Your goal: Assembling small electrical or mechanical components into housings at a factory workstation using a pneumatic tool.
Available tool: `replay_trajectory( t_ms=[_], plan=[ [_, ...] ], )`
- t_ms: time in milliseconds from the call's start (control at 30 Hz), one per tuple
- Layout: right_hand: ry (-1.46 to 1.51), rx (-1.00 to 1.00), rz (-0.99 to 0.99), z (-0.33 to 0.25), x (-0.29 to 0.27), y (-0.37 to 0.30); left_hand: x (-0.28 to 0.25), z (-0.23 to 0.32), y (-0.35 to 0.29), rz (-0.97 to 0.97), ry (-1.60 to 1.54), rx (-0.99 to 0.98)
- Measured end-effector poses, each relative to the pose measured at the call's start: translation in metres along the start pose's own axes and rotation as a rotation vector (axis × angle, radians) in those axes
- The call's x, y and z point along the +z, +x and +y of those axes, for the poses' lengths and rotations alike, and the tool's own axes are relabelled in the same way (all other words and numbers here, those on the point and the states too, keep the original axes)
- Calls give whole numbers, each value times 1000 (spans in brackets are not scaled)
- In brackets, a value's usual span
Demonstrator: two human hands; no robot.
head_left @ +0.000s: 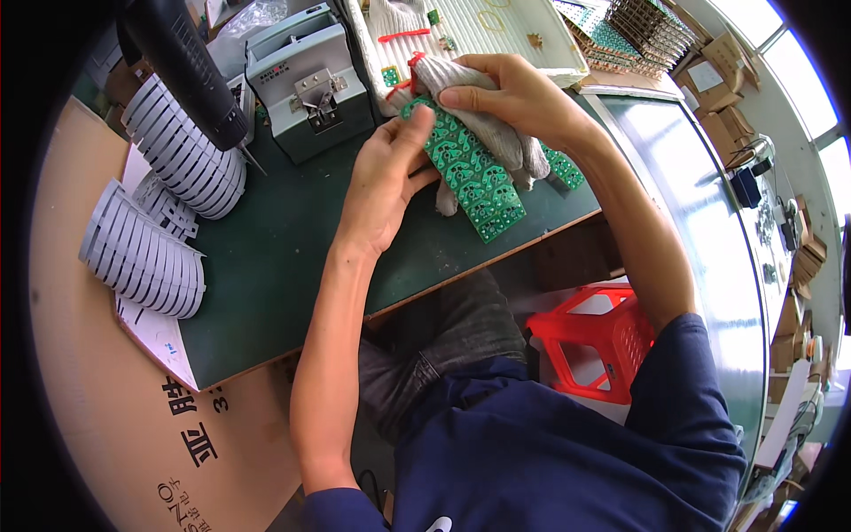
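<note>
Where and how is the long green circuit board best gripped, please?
Probably by the long edges of the green circuit board near its lower end, coming from the near side. This flat strip is uncovered there; the left hand grips its upper end, and a grey glove in the right hand overlaps it higher up.

A navy-shirted person (567, 443) grips one end of a slim green circuit board (474, 182) with the left hand (387, 182) and pinches a pale knit glove (487, 129) with the right hand (510, 96) above a dark green workbench (266, 284), a grey machine (297, 66) and curved white slotted strips (151, 257) to the left, a red stool (589, 332) below
</note>
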State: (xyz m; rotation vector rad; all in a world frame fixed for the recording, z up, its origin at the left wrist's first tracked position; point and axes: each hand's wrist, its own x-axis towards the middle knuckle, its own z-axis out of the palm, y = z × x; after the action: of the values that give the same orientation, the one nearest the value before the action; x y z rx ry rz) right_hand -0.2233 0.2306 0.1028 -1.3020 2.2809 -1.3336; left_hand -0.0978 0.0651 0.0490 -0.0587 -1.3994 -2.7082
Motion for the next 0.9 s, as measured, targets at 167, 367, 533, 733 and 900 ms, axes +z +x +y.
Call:
replay_trajectory(
  t_ms=[167,367,533,733,900],
  plan=[
    [-136,-6,18,-6,9,-2,-4,-5,-1,52,206,-17],
    [-197,-97,83,2,21,-2,4,-2,-3,121,322,-35],
    [-202,-57,67,-2,20,-1,5,4,-4,115,354,-42],
    [-242,-53,72,-2,21,3,3,2,1,179,506,-35],
    [-291,-37,115,-2,27,2,4,1,5,252,628,-42]
  ],
)
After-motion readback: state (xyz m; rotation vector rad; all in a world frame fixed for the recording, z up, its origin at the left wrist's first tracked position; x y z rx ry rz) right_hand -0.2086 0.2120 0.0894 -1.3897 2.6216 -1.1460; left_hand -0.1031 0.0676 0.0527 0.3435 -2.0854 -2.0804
